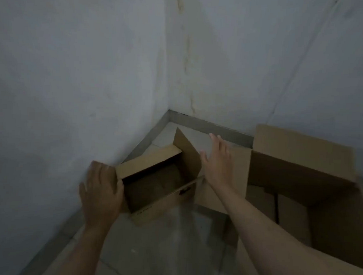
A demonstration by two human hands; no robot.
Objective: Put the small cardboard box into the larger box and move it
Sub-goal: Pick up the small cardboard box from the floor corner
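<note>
- Gripping the left end of the small box (153, 190), the left hand (101, 193) curls round it.
- Spread wide, the right hand (217, 161) hangs just beside the raised flap (186, 152).

Item: one person, two arms in view. Left hand (100, 188) and right hand (216, 159) were bare. Left forearm (84, 251) and right forearm (276, 235) were likewise bare to the frame's edge. Dim light hid finer detail.

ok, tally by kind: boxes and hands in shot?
Cardboard boxes: 2 (small box, big box, both open)
Hands: 2 (left hand gripping the small box, right hand by its raised flap)
Total: 4
</note>
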